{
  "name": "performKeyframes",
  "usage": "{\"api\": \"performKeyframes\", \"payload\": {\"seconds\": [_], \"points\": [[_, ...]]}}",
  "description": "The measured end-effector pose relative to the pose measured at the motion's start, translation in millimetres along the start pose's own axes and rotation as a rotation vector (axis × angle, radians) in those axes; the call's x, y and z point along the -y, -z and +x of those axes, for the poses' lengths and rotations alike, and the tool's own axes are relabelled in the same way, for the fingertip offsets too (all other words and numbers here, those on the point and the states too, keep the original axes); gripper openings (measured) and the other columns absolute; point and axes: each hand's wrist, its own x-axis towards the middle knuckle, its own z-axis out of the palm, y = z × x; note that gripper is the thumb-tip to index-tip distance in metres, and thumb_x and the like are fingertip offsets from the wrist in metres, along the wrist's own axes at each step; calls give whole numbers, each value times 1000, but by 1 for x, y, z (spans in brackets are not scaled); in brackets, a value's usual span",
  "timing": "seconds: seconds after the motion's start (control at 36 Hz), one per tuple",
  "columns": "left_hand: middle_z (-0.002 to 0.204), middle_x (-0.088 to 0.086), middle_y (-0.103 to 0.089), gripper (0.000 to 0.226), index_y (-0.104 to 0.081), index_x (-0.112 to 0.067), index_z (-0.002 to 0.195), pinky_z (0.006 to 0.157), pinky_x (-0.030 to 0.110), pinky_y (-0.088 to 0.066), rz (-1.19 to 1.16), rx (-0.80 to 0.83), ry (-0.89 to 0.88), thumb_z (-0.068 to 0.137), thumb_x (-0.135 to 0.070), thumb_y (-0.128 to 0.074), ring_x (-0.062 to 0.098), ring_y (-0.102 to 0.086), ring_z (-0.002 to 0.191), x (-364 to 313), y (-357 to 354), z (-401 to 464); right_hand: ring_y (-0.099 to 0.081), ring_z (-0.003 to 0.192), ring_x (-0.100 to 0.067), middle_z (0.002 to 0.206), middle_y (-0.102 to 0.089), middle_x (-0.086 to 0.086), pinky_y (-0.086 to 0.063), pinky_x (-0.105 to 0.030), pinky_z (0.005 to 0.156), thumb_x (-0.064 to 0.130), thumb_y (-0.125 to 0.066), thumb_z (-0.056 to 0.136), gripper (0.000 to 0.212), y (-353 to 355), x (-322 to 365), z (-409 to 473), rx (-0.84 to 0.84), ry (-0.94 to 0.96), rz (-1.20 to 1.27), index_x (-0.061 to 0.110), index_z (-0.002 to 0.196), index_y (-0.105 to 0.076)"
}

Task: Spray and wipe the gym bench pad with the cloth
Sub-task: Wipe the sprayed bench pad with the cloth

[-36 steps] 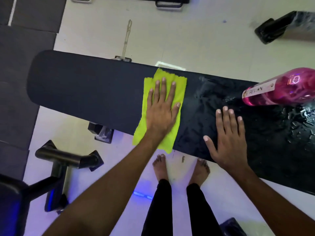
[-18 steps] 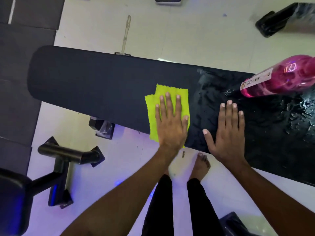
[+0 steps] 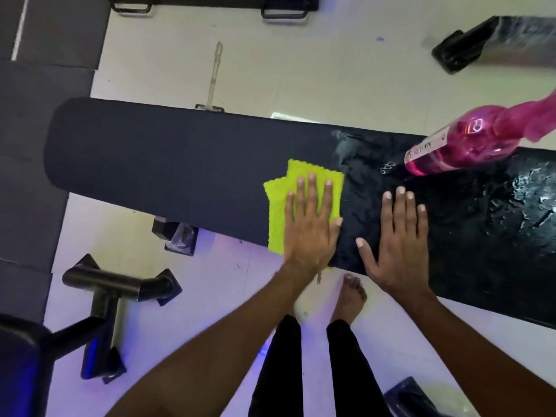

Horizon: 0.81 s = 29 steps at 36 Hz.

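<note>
A long black gym bench pad point(image 3: 165, 164) runs across the view from left to right. Its right part is wet and shiny with droplets point(image 3: 496, 206). A yellow-green cloth point(image 3: 278, 212) lies on the pad's near edge, and my left hand point(image 3: 310, 230) presses flat on it with fingers spread. My right hand point(image 3: 397, 245) rests flat and empty on the wet pad, just right of the cloth. A pink spray bottle point(image 3: 469, 142) stands on the pad beyond my right hand, untouched.
A black metal equipment frame point(image 3: 114, 290) stands on the pale floor at the lower left, and a bench foot point(image 3: 177, 236) shows under the pad. Dark floor mats point(image 3: 30, 145) lie to the left. Another black object point(image 3: 481, 43) sits top right. My bare feet point(image 3: 352, 296) stand by the bench.
My left hand has slid the cloth from the pad's far side toward the near edge and slightly right. My right hand has stayed flat on the pad.
</note>
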Motion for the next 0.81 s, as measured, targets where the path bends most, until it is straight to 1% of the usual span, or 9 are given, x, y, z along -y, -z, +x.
{"api": "performKeyframes", "payload": {"seconds": [0.06,0.11,0.25,0.31,0.44,0.5,0.58,0.72,0.81], "points": [[176,13,-6,66,-13,-19,168,130,54,-14,32,18,-242,110,-45,-28,33,-4,163,17,3,22,-3,169,-38,180,-2,-22,-8,-59,136,60,-35,103,94,-1,-2,0,-6,10,5,3,172,-5],[176,10,-10,64,-16,-22,168,130,52,-16,56,5,-313,109,-44,-27,29,-7,164,41,9,40,-3,169,-37,180,-2,-22,-8,-59,136,62,-33,104,93,-2,-4,0,-3,21,11,3,172,-6],[176,13,-2,65,-9,-19,168,131,51,-11,11,-79,96,110,-43,-24,30,0,164,34,6,14,-4,169,-37,180,-3,-22,-8,-60,135,65,-34,103,97,1,-11,-2,0,-14,2,1,171,-7],[176,17,0,67,-6,-16,168,131,53,-11,7,-57,145,109,-42,-23,35,2,163,8,0,0,-3,168,-39,180,-3,-24,-9,-62,135,64,-35,103,98,2,-11,-2,4,-20,-8,0,170,-6],[176,11,-8,63,-13,-21,168,130,52,-14,37,30,-293,110,-42,-26,32,-4,164,4,6,45,-3,168,-40,179,-2,-24,-10,-63,134,64,-34,101,99,-2,-8,-2,2,-25,-40,0,171,-4],[177,6,-8,60,-14,-26,168,130,49,-14,60,23,-386,111,-42,-24,27,-5,164,18,14,76,-3,168,-40,180,-2,-23,-11,-63,134,65,-33,102,99,-4,-10,-3,0,-24,-39,1,171,-4],[177,6,-8,61,-14,-26,168,131,48,-13,51,-20,-273,110,-45,-24,26,-4,164,30,19,89,-3,168,-39,180,-1,-22,-11,-62,134,66,-33,103,98,-4,-10,-2,-3,-19,-29,1,171,-4],[176,14,-1,65,-8,-20,168,132,51,-9,5,-46,86,110,-45,-24,32,1,164,2,10,51,-2,169,-37,180,1,-21,-11,-62,135,64,-37,101,100,-3,-7,-3,1,-37,-19,3,171,-2],[176,16,-1,66,-7,-17,168,131,54,-10,22,-20,75,110,-45,-23,36,0,163,-18,7,51,-2,169,-37,181,0,-20,-10,-61,135,64,-38,100,100,-2,-7,-4,-1,-47,-7,3,171,-2]]}}
